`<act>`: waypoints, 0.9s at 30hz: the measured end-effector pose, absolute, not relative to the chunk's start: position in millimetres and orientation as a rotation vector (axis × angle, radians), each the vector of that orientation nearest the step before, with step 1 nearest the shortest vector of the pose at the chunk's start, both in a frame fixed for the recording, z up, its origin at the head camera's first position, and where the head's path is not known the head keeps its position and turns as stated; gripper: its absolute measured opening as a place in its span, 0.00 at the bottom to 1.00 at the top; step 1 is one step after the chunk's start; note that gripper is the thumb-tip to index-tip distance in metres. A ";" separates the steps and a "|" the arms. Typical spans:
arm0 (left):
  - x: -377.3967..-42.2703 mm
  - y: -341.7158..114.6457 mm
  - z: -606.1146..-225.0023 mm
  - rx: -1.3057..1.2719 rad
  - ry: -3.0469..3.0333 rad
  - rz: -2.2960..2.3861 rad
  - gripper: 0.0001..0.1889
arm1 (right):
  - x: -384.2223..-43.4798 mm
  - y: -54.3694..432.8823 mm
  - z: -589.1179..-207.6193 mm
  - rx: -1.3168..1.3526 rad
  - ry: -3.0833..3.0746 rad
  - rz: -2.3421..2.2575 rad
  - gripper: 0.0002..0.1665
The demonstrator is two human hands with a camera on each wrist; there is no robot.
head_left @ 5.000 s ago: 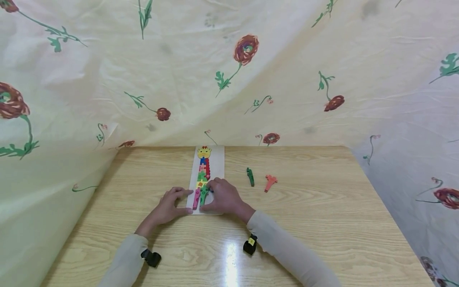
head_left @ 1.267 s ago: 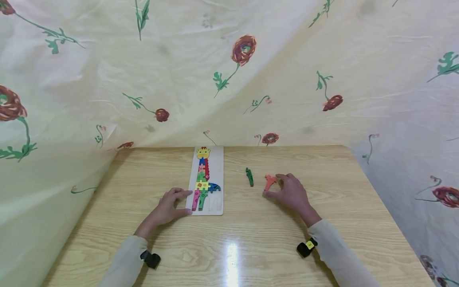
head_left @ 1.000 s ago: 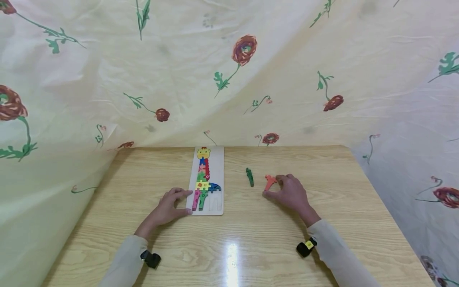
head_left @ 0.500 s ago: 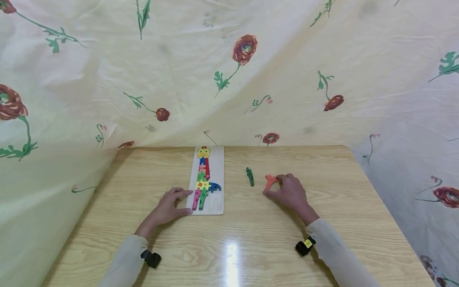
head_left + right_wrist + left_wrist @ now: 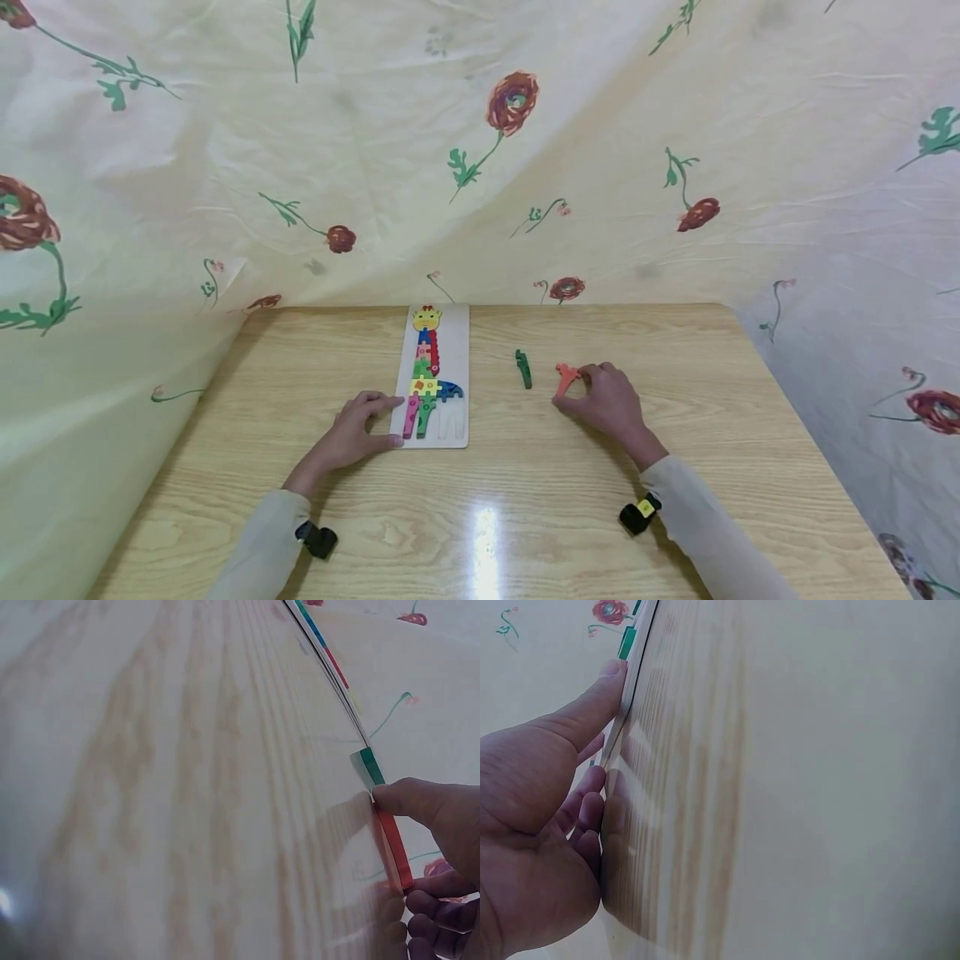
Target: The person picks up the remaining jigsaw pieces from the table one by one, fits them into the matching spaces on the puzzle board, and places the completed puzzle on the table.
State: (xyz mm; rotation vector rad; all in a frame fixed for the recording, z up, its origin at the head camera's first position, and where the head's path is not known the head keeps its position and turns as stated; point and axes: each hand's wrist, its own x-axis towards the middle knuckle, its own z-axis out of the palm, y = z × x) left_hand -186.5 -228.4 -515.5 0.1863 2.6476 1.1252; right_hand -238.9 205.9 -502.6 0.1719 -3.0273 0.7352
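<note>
A giraffe puzzle board lies at the far edge of the table, with colourful pieces set in it: yellow head, blue, pink and green neck parts, a red mane, yellow body, blue rump, and pink and green legs. Pale outlines show below the rump. Thumb and index finger of my left hand, spread apart, rest on the board's left edge. To the right, my right hand pinches an orange puzzle piece between thumb and fingers; the right wrist view shows it standing low on the tabletop.
A dark green puzzle piece lies between the board and the orange piece. The wooden table reflects a bright light near its front. Flowered cloth hangs behind and along both sides.
Five seconds ago my right hand was over the green leg on the board; it has since moved right to the orange piece and stayed there. My left hand keeps its place.
</note>
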 end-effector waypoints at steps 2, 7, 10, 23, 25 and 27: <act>-186.6 -228.6 -515.5 0.188 2.647 1.127 0.35 | -239.5 206.2 -502.7 0.173 -3.025 0.729 0.44; -186.1 -228.5 -515.1 0.185 2.644 1.136 0.35 | -240.1 208.1 -504.0 0.191 -3.012 0.719 0.44; -185.9 -228.3 -515.3 0.180 2.643 1.137 0.35 | -239.8 209.7 -504.5 0.202 -3.001 0.723 0.44; -185.2 -228.2 -514.3 0.197 2.655 1.135 0.34 | -241.8 216.6 -502.6 0.249 -2.995 0.717 0.46; -185.5 -228.4 -514.4 0.201 2.655 1.134 0.34 | -241.0 216.2 -499.9 0.272 -2.980 0.704 0.45; -185.3 -228.6 -515.0 0.202 2.655 1.132 0.34 | -240.0 215.5 -496.9 0.303 -2.966 0.681 0.44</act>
